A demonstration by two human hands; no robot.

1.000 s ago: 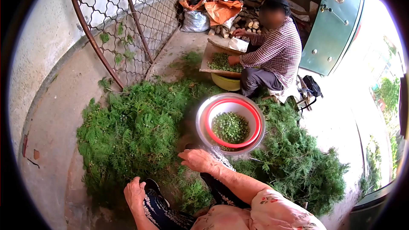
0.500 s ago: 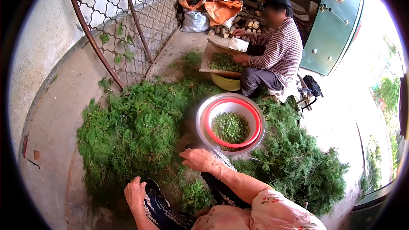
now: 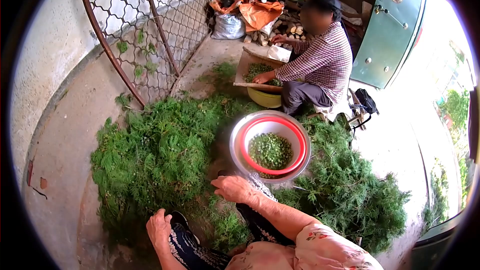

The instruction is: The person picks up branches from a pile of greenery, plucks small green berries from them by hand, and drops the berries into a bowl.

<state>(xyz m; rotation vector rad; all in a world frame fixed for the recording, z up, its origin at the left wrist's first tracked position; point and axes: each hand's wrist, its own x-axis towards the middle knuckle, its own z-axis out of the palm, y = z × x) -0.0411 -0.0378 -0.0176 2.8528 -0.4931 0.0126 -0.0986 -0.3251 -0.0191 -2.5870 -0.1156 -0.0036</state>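
My left hand (image 3: 159, 226) rests by my left knee with its fingers curled in, and nothing shows in it. My right hand (image 3: 231, 188) lies over my right knee, fingers bent into a loose fist, also with nothing visible in it. Just beyond that hand stands a white bowl with a red rim (image 3: 302, 140), set inside a wider metal basin (image 3: 236, 156). Small round green cones or berries (image 3: 270, 151) lie in the bowl. A pile of green conifer branches (image 3: 155, 155) spreads on the floor beyond my left hand.
Another person (image 3: 325, 60) sits opposite, one hand in green pieces on a tilted tray (image 3: 242, 72) over a yellow basin (image 3: 264, 99). More branches (image 3: 355, 200) lie at right. A metal lattice (image 3: 140, 30) leans at left; firewood (image 3: 295, 30) and bags (image 3: 229, 25) are behind.
The other person's near hand has moved left over the tray, into the green pieces, with the arm stretched further out. My own hands have stayed where they were.
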